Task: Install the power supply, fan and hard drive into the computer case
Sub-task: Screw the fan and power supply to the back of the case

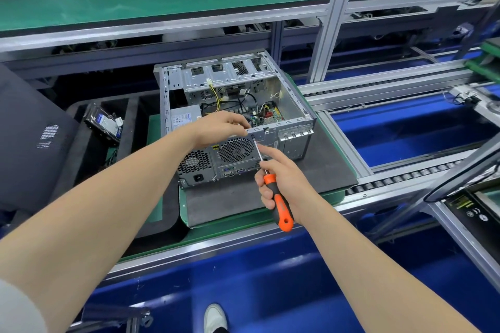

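An open silver computer case (293, 94) lies on a dark mat, its rear panel facing me. The power supply (184, 117) sits inside at the left, and the round fan grille (234, 149) shows on the rear panel. My left hand (219, 128) curls over the case's top rear edge just above the fan grille. My right hand (281, 176) grips an orange and black screwdriver (280, 203), whose tip meets the rear panel at the grille's upper right corner. A hard drive (104, 123) lies in a black foam tray to the left of the case.
The dark mat (324, 170) rests on a green pallet on a roller conveyor (405, 181). The black case side panel (29, 143) leans at far left. An aluminium post (331, 19) rises behind the case. A monitor edge (465, 167) is at right.
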Action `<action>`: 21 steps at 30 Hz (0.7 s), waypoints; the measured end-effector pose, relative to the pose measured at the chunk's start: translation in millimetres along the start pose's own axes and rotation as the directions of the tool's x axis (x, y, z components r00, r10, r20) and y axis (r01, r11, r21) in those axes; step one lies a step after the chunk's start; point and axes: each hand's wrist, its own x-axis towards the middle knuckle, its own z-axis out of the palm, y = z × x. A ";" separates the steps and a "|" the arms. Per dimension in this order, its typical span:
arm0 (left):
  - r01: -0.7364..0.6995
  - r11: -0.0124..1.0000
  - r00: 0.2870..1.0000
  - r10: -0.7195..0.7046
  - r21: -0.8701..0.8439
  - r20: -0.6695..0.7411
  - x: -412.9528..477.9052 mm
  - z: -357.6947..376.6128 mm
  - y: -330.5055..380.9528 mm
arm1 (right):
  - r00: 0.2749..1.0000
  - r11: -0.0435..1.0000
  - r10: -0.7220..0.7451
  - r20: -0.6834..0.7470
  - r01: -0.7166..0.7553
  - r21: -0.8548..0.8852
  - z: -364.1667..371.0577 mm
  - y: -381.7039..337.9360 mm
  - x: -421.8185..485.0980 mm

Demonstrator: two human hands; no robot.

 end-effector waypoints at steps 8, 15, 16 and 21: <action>-0.109 0.950 0.987 0.138 0.294 -0.079 -4.6 2.5 -4.8 | 0.998 0.992 0.060 0.013 -0.061 0.113 -2.1 -3.3 0.8; -0.199 0.855 0.948 0.291 0.479 -0.127 -2.0 11.5 -8.2 | 0.990 0.991 0.119 0.072 -0.114 -0.063 -6.0 -1.5 -6.7; -0.208 0.838 0.943 0.308 0.504 -0.123 -2.3 12.3 -8.0 | 0.989 0.990 0.131 0.065 -0.127 -0.065 -5.8 -2.1 -7.0; -0.228 0.783 0.925 0.360 0.578 -0.123 -3.7 18.3 -6.9 | 0.984 0.981 0.175 -0.012 -0.173 0.093 -1.3 -14.8 -4.1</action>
